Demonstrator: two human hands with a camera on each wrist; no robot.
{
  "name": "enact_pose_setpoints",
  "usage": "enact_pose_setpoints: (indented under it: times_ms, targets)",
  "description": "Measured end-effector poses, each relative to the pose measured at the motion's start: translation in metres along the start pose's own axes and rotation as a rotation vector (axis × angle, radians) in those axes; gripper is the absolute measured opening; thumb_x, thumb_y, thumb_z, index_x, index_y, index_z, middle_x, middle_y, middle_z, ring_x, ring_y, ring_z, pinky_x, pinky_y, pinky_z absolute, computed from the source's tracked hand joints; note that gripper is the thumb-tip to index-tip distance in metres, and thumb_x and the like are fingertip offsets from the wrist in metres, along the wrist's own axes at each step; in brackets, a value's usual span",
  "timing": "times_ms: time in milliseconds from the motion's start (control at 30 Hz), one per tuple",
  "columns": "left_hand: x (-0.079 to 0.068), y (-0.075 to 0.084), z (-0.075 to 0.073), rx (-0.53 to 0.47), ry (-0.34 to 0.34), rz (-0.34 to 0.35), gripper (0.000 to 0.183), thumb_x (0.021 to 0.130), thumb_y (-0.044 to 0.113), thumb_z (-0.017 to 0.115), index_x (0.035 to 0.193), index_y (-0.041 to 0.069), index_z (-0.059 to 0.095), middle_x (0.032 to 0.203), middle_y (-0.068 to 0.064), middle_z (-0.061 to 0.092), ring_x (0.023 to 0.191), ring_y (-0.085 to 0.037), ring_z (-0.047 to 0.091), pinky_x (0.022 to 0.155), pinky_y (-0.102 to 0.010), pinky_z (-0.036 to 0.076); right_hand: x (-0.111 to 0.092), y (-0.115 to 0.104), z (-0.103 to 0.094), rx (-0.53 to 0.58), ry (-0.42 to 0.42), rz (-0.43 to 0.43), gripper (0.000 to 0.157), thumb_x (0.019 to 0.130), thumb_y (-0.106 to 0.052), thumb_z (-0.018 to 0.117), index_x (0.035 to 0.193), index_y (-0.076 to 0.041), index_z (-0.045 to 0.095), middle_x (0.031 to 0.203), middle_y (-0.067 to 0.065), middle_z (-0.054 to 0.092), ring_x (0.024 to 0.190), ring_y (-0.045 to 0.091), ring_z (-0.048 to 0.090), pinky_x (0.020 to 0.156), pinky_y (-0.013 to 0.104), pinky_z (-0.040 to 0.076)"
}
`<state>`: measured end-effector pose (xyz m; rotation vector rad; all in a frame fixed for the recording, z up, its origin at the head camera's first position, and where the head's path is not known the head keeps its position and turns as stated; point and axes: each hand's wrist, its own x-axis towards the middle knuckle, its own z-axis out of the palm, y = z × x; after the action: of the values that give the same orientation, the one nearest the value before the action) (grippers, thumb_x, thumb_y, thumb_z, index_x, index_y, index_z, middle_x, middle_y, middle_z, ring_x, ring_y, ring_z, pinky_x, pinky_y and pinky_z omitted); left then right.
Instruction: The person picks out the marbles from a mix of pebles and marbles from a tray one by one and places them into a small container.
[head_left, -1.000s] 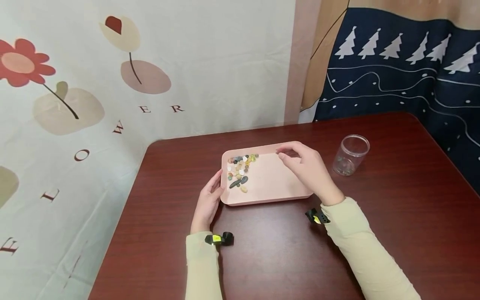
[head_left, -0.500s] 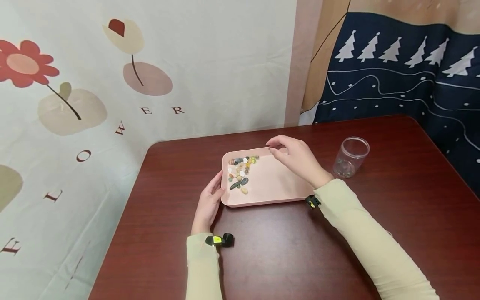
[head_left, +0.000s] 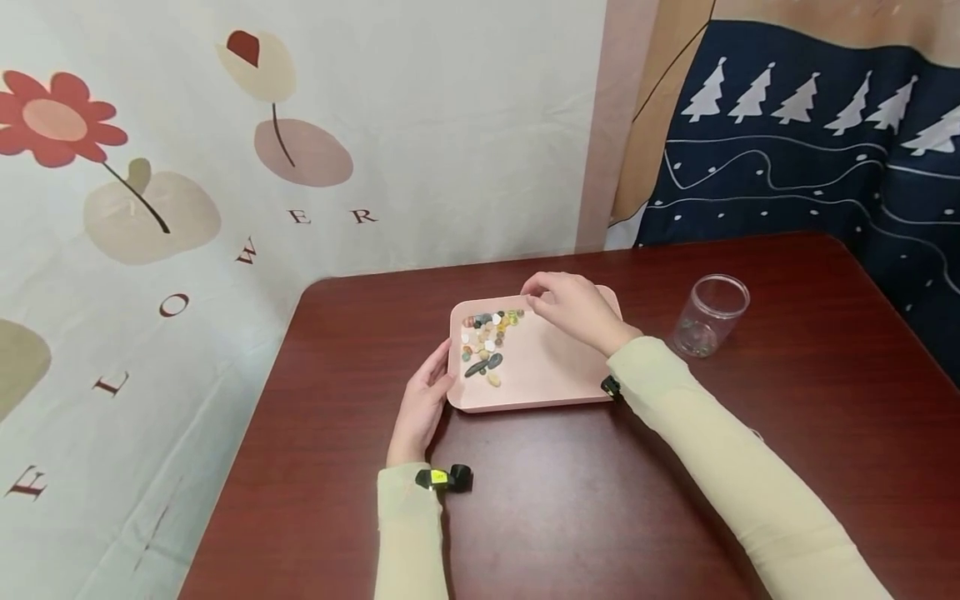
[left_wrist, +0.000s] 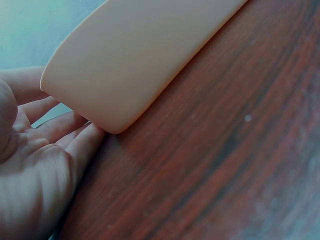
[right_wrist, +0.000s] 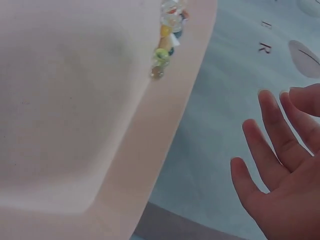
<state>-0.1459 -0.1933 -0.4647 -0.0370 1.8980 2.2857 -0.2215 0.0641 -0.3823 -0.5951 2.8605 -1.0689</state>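
My left hand (head_left: 420, 408) lies along the near-left corner of the pink tray (head_left: 555, 375), its fingers against the outer wall and the thumb at the rim. The left wrist view shows those fingers (left_wrist: 60, 127) behind the tray's wall. My right hand (head_left: 573, 304) hovers over the far side of the tray, just right of the small coloured stones (head_left: 495, 321). Seen from the right wrist, its fingers (right_wrist: 265, 150) are spread and loosely bent, thumb close to the index finger, with nothing visible between them. Yellow, clear and brown pieces (right_wrist: 162, 55) end the far row.
A clear cup (head_left: 708, 317) stands right of the tray, small pieces at its bottom. Dark oval stones (head_left: 483, 364) lie near the tray's left wall. The reddish-brown table (head_left: 540, 508) meets a printed cloth (head_left: 450, 125) at its far edge.
My right hand has moved left along the tray's far rim, closer to the stones. The left hand keeps its place at the tray, and the view has shifted slightly.
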Motion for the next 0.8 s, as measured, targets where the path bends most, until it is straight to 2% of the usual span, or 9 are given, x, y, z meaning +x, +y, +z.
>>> enact_pose_setpoints:
  times_ms: [267,467,667,800]
  targets:
    - [0.007,-0.010,-0.007,-0.019,0.008,0.021,0.050,0.089,-0.003,0.045,0.136,0.013,0.038,0.143,-0.001,0.029,0.130,-0.011,0.025,0.102,-0.027,0.026,0.015,0.010,0.007,-0.024,-0.042,0.062,0.018,0.087,-0.023,0.055,0.103,-0.019,0.062,0.094,-0.002,0.061,0.089,0.017,0.051,0.077,0.033,0.042]
    - [0.007,-0.016,-0.009,0.009,0.023,0.025,0.050,0.089,-0.001,0.047,0.135,0.016,0.040,0.141,0.001,0.031,0.128,-0.009,0.027,0.100,-0.026,0.029,0.020,0.015,0.016,-0.011,-0.052,0.092,0.016,0.087,-0.023,0.056,0.101,-0.019,0.062,0.098,-0.001,0.060,0.094,0.018,0.051,0.083,0.036,0.041]
    - [0.004,-0.010,-0.006,0.011,-0.003,0.027,0.051,0.089,-0.003,0.044,0.137,0.011,0.036,0.142,0.001,0.030,0.129,-0.010,0.026,0.098,-0.024,0.031,0.028,0.017,0.021,-0.064,-0.034,0.092,0.015,0.086,-0.020,0.056,0.099,-0.017,0.063,0.099,-0.001,0.061,0.094,0.017,0.051,0.086,0.036,0.039]
    - [0.006,-0.014,-0.007,0.016,0.008,0.047,0.051,0.089,-0.005,0.043,0.137,0.010,0.036,0.141,0.000,0.031,0.129,-0.011,0.027,0.099,-0.026,0.031,0.033,0.017,0.024,-0.087,-0.069,0.105,0.015,0.086,-0.019,0.055,0.099,-0.018,0.062,0.098,-0.002,0.060,0.093,0.017,0.051,0.086,0.035,0.039]
